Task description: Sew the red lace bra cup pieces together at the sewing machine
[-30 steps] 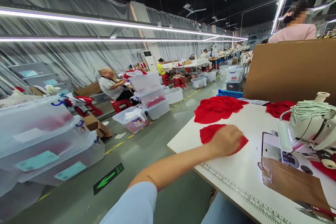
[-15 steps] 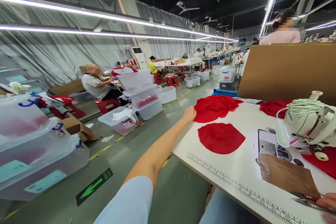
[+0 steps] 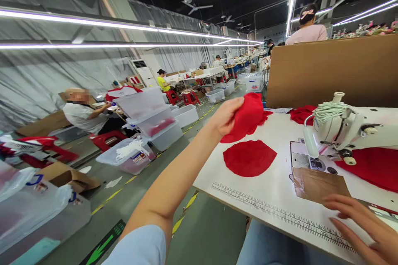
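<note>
- left hand has red cloth bunched in its fingers
- right hand, fingers kinda spread, near the brown sheet
- flat red piece lies on the table

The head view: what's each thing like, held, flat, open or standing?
Person's left hand: closed on bunched red fabric.
Bunched red fabric: held up.
Rounded red fabric piece: flat on white tabletop.
Person's right hand: open, spread.
White sewing machine: standing; can't tell if running.
Brown cardboard panel: upright.
Clear plastic bin with white pieces: open.
</note>
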Tool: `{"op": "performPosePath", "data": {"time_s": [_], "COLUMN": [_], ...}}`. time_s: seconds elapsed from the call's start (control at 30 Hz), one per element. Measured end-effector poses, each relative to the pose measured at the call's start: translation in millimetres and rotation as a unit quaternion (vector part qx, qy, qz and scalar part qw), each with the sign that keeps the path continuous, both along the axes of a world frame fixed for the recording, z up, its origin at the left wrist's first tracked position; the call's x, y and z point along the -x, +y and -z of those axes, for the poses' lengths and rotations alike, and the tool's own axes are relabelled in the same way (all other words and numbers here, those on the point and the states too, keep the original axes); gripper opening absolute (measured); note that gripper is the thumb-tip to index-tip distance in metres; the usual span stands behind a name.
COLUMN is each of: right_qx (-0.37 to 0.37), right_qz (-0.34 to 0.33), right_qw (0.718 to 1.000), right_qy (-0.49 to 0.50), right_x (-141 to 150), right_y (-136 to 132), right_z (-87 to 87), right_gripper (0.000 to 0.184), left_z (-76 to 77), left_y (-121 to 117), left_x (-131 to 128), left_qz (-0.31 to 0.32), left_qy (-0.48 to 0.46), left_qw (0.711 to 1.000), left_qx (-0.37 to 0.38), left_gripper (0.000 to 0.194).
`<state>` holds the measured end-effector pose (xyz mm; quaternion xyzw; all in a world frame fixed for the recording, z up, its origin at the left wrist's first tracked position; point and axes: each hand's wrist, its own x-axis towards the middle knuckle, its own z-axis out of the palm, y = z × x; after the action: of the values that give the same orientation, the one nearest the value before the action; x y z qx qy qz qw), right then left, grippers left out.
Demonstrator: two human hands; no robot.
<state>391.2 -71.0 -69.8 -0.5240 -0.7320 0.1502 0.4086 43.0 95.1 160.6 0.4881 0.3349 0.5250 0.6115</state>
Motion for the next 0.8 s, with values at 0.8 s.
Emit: {"op": "performPosePath", "data": {"time_s": [0.8], "right_qx": [0.14], "right_qz": [0.094], "right_qw": [0.986], "right_qy": [-0.017], "right_x": [26], "right_y": [15], "right_z": [-45.9], "right_gripper": [0.037], "left_z": [90.8], "left_y": [-49], "left_x": [-39], "left_qz": [0.125], "left_qy": [0.102], "left_qw": [0.957], "left_qx": [0.24], "left_gripper": [0.01]}}
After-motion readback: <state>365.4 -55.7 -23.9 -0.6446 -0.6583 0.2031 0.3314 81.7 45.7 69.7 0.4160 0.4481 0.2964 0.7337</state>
